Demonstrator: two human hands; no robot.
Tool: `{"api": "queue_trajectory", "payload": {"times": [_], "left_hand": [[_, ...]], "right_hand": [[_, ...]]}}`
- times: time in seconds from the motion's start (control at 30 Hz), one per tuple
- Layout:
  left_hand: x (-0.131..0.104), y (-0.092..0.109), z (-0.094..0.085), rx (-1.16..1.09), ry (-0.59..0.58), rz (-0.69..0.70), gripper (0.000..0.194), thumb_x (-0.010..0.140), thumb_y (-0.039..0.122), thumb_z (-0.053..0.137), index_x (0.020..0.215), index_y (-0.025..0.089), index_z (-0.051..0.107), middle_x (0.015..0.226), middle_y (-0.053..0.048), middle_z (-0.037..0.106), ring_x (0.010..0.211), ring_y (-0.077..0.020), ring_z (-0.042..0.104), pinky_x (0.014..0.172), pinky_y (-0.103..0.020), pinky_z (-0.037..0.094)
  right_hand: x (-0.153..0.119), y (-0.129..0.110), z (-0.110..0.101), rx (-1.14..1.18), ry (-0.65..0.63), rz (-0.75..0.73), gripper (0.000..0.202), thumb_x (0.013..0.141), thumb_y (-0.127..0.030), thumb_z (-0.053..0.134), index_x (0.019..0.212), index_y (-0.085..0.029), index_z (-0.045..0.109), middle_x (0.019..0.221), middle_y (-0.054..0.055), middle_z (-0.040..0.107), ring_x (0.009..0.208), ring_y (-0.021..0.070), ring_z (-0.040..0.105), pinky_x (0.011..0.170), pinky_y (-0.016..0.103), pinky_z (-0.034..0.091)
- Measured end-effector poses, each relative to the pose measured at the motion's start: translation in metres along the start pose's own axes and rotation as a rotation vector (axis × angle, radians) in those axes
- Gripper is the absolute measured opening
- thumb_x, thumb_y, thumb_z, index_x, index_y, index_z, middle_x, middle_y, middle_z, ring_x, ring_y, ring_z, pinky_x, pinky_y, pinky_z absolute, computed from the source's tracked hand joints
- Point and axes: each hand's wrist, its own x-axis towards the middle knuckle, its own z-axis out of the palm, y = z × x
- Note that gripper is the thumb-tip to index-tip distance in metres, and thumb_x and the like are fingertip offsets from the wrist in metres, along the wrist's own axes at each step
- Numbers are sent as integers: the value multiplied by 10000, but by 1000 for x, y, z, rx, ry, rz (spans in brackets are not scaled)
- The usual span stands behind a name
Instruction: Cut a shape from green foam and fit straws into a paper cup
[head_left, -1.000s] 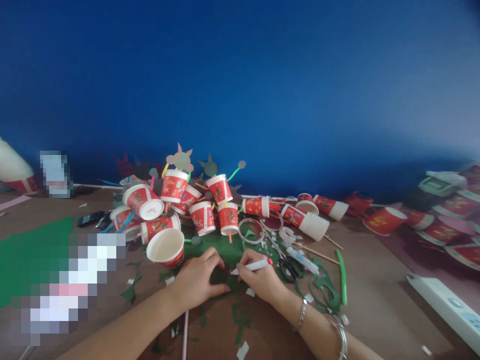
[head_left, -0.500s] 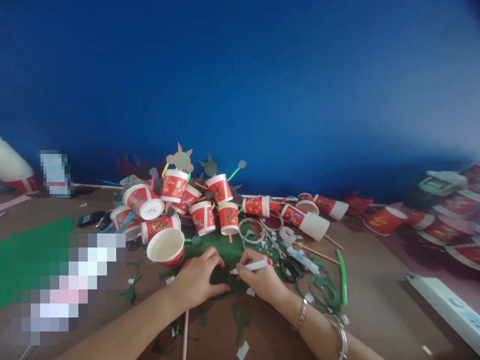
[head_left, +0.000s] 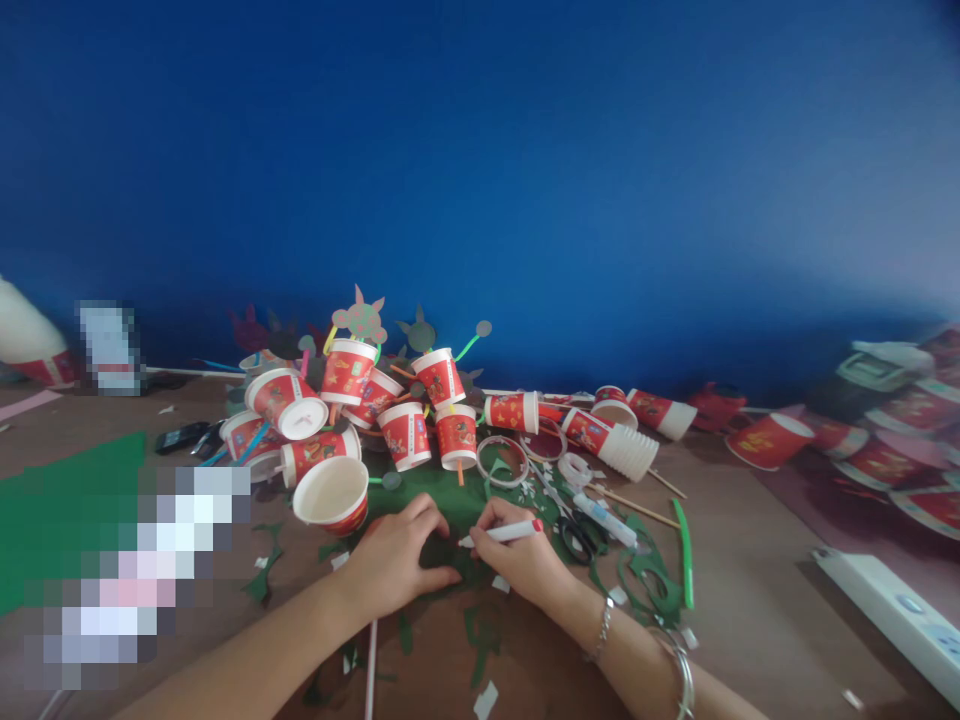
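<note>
In my right hand (head_left: pixel 521 555) is a white marker (head_left: pixel 511 532) with a red end, held like a pen with its tip pointing left. The tip is close above or on dark green paper (head_left: pixel 427 492); I cannot tell which. My left hand (head_left: pixel 409 555) lies on the same paper, thumb and fingers apart, holding nothing. An open paper cup (head_left: pixel 331 492) tilts just behind the left hand. Black-handled scissors (head_left: pixel 576 538) and a glue stick (head_left: pixel 606 520) lie right of my right hand.
Red paper cups with straws and paper animal heads (head_left: pixel 364 318) pile up at the back. Tape rolls (head_left: pixel 502 462), stacked cups (head_left: pixel 611 443), a green straw (head_left: pixel 684 555) and green scraps lie around. A white power strip (head_left: pixel 892 620) is at right, a green sheet (head_left: pixel 67 500) at left.
The marker and the fingers of my right hand have shifted very slightly left. My left hand has stayed in place.
</note>
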Motion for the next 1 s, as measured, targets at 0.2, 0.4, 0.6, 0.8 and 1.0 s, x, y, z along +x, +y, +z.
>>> {"api": "queue_trajectory", "payload": {"times": [0.2,0.4,0.6,0.8,1.0], "left_hand": [[0,2,-1,-6,-4,-10,339,707,452,665,944,237,556,1006,-7,547,840,-206,611,701,-291,434],[-1,2,-1,-8,-6,-11,332,709,449,667,939,238,556,1011,-10,547,833,-208,613,685,-292,433],[0,0,0,0,-7,-11,352,709,472,663,947,238,553,1015,-10,546,833,-211,613,690,-300,437],[-1,1,-1,7,-16,-15,345,715,467,649,960,245,551,1028,-12,547,844,-209,613,706,-297,443],[0,0,0,1,-3,-6,348,708,466,661,949,238,556,1021,-11,549,821,-206,617,694,-300,446]], "right_hand": [[0,6,0,91,22,4,141,722,-197,486,586,-196,447,490,-37,543,452,94,442,434,190,335],[0,5,0,17,2,-29,135,716,-180,498,587,-195,460,508,-27,564,467,102,459,446,196,346],[-1,1,0,-26,1,-36,141,714,-185,518,577,-188,485,510,-22,563,476,105,465,452,199,345],[-1,-1,0,-22,5,-30,145,704,-182,524,565,-191,483,491,-33,538,460,100,447,430,196,327],[0,3,-1,53,7,-14,158,734,-209,521,588,-196,462,513,-27,558,468,101,454,441,199,336]]}}
